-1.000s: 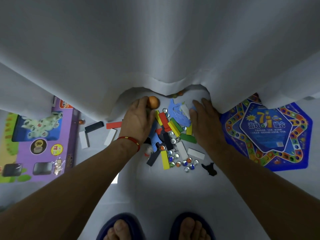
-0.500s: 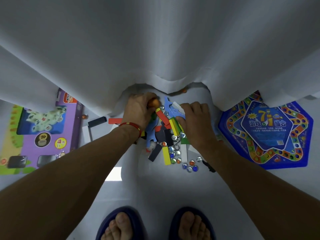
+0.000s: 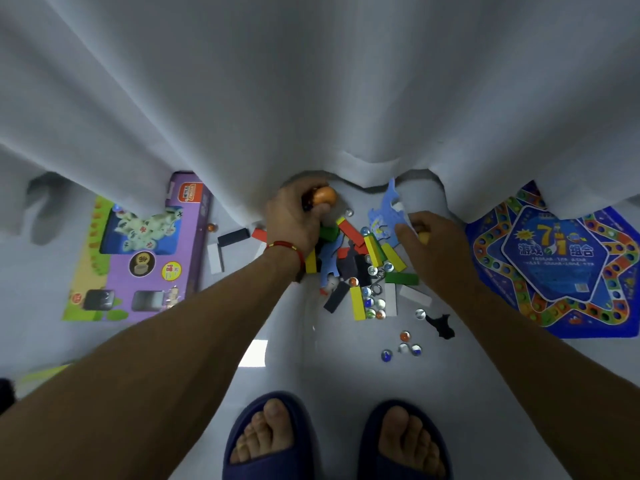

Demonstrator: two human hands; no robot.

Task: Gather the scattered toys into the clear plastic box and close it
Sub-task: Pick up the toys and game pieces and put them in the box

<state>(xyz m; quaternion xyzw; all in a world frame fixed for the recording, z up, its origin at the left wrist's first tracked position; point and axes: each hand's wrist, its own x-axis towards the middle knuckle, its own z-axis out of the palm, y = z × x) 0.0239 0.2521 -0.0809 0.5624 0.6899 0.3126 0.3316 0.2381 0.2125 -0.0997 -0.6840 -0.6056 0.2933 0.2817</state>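
Observation:
A heap of small toys lies on the white floor: coloured wooden blocks (image 3: 373,250), glass marbles (image 3: 375,303) and a flat blue foam piece (image 3: 385,216). My left hand (image 3: 294,220) is closed around an orange ball (image 3: 323,195) at the heap's far left, with a green block (image 3: 329,232) under its fingers. Over the heap's right side, my right hand (image 3: 434,245) curls on a yellow piece (image 3: 423,238) and touches the blue foam piece. Three marbles (image 3: 403,348) and a black flat piece (image 3: 441,325) lie apart, nearer to me. No clear plastic box is in view.
A white curtain (image 3: 311,98) hangs down to the floor just behind the heap. A purple toy carton (image 3: 138,251) lies on the left, a blue star-shaped game board (image 3: 557,261) on the right. Loose black, white and red blocks (image 3: 228,244) sit left of my wrist. My slippered feet (image 3: 339,441) are below.
Both hands have gone from lying flat over the heap to closing on pieces. Several marbles have rolled out toward me. The blue foam piece now stands up beside my right hand.

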